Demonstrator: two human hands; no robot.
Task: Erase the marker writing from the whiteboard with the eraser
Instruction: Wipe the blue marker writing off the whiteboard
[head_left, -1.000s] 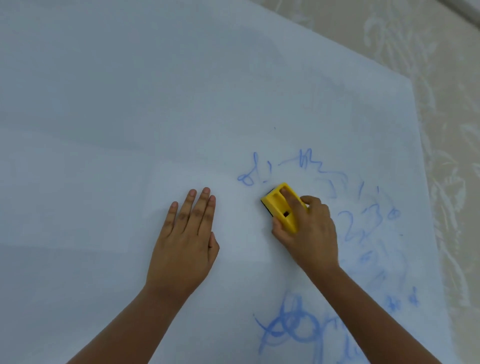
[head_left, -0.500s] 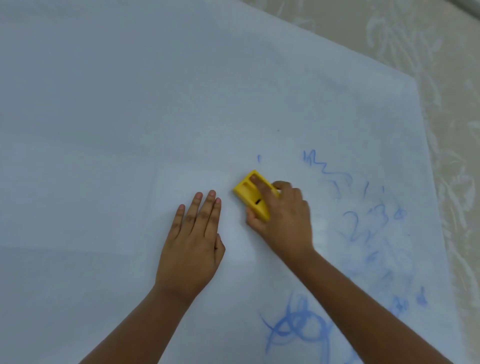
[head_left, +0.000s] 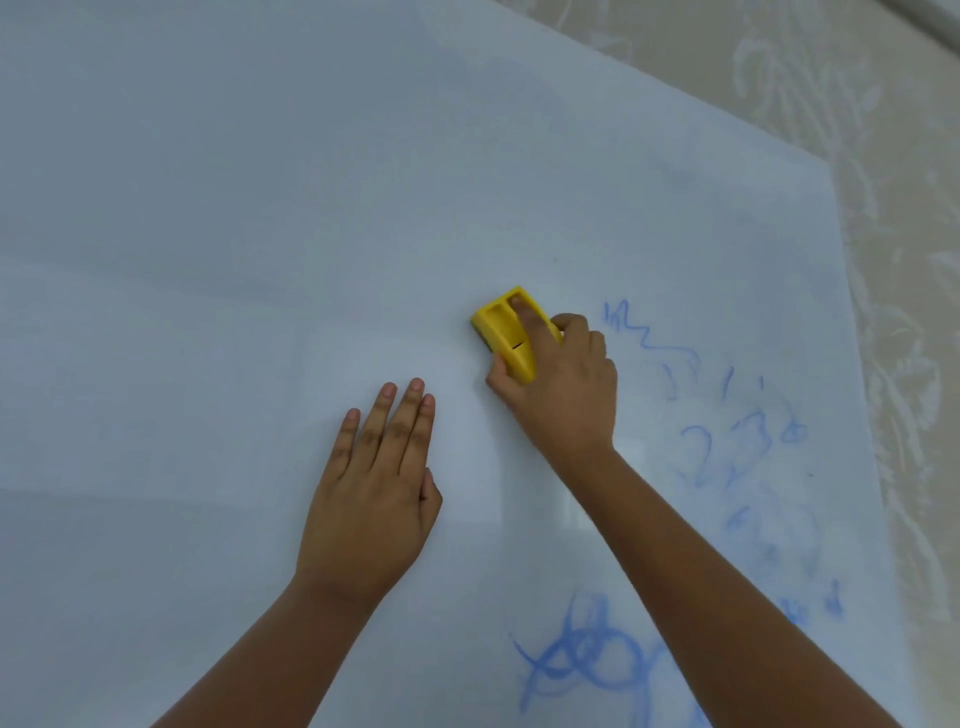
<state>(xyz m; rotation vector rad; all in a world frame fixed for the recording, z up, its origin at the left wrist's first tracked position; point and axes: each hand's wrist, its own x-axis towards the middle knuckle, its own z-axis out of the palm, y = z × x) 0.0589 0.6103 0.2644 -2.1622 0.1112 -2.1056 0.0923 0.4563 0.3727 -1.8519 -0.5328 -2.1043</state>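
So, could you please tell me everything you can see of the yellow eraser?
The eraser is a small block with a bright yellow, plastic-looking shell and a dark strip along its lower left edge, probably the wiping pad. Its top has two long moulded grooves. It lies face down on the whiteboard, angled up and to the left, just left of the remaining blue writing. The right hand grips it, index finger in one groove, thumb at its near end. The left hand lies flat nearby, apart from it.

Beige patterned surface (head_left: 893, 218) behind, top and right.
Covered in pale leafy, floral motifs; bounded by a lighter strip (head_left: 930, 15) at the top right corner.
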